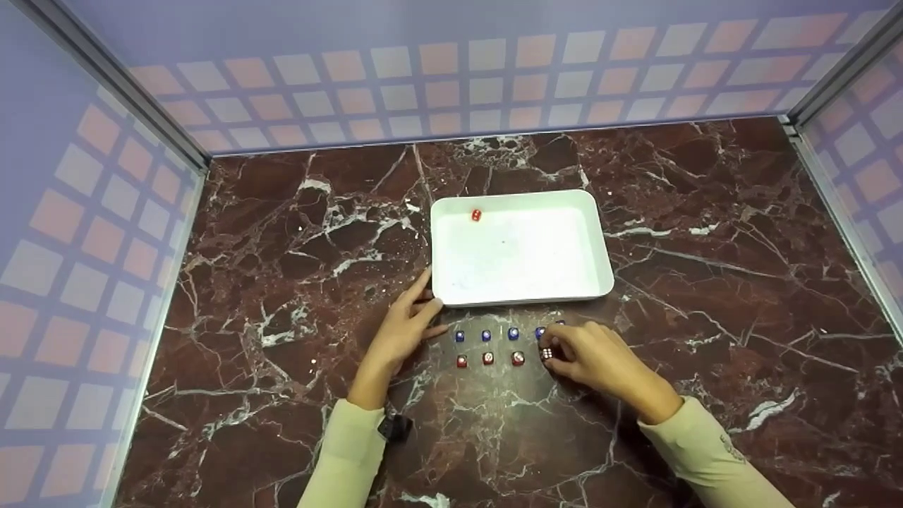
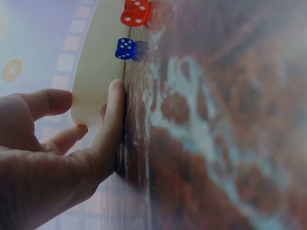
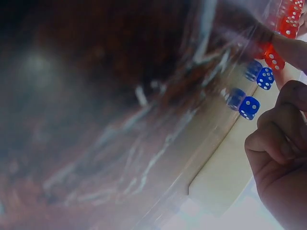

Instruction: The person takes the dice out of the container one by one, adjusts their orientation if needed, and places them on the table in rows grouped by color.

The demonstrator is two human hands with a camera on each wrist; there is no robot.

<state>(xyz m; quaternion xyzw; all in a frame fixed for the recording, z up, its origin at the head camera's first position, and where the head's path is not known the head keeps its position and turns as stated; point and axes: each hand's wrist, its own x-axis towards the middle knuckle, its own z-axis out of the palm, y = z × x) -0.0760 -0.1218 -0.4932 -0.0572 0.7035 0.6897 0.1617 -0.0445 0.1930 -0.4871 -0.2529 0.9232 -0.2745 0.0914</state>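
Note:
A white tray (image 1: 525, 257) lies mid-table with one red die (image 1: 476, 215) in its far left corner. In front of it run two rows of dice: blue ones (image 1: 486, 336) nearer the tray, red ones (image 1: 487, 358) nearer me. My left hand (image 1: 427, 302) rests flat on the table, its straight fingers touching the tray's near left corner (image 2: 96, 67). A blue die (image 2: 125, 48) and a red die (image 2: 134, 13) lie just past that hand (image 2: 103, 112). My right hand (image 1: 554, 351) pinches the red die (image 1: 547, 353) at the right end of the red row. Its fingers (image 3: 278, 139) are curled, close to two blue dice (image 3: 249, 107).
The table is dark red marble (image 1: 296, 268) with white veins. Checked panels wall it in at the back (image 1: 451, 77), left (image 1: 85, 233) and right (image 1: 875, 183). Bare marble lies on both sides of the tray and toward me.

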